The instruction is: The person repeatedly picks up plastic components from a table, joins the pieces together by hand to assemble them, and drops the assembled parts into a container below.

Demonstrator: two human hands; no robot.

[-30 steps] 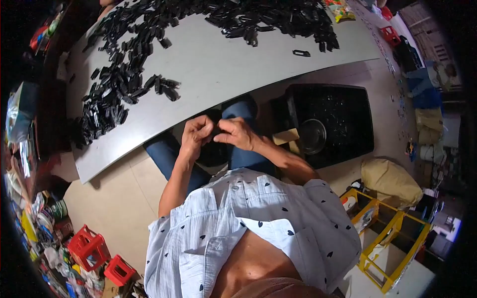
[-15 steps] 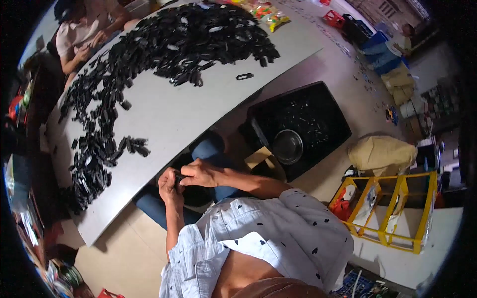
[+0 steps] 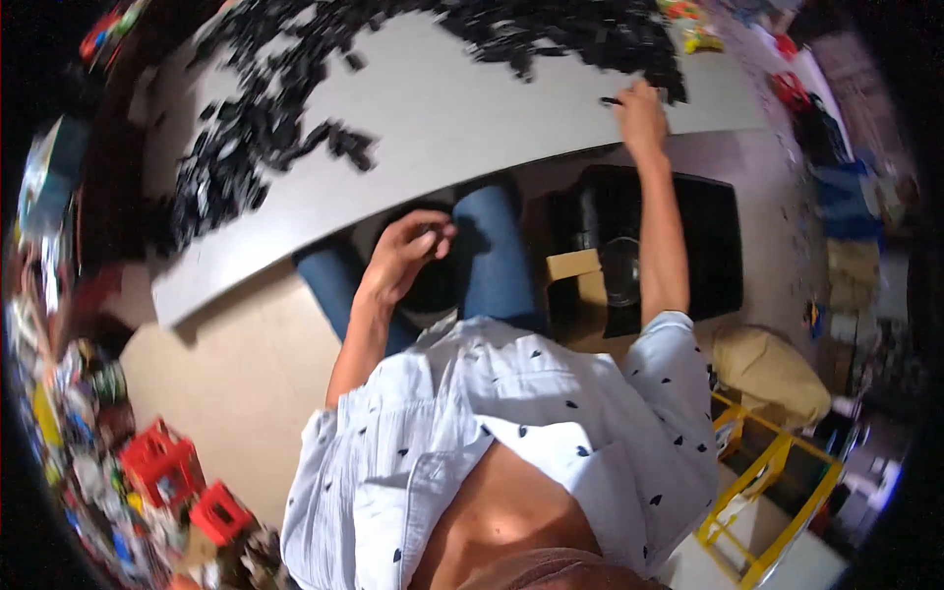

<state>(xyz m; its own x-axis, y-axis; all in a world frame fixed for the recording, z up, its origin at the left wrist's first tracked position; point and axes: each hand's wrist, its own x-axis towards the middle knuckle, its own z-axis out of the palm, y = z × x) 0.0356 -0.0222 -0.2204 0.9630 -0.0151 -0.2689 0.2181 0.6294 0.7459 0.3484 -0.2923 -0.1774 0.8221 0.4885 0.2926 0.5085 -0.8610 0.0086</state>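
Note:
My right hand [image 3: 642,120] reaches out over the white table [image 3: 442,113], near its right end. Its fingers are closed on a small, dark, oblong black plastic piece [image 3: 611,101], whose end sticks out to the left of the fingertips. Beside that hand spreads a heap of similar black plastic pieces [image 3: 580,31]. Back above my lap, my left hand [image 3: 401,258] is held with curled fingers, in front of the table's near edge. Something dark seems to be within those fingers, but its kind is hidden.
To the right of my legs stands a black tray [image 3: 713,241] with a round dish [image 3: 620,270] in it and a cardboard box [image 3: 573,265] beside it. A yellow rack [image 3: 772,492] is at lower right. Red crates [image 3: 162,462] sit at lower left.
My hands were together over my lap around a small black piece. Now the right one has moved far forward onto the table to the lone piece; the view has turned and shifted.

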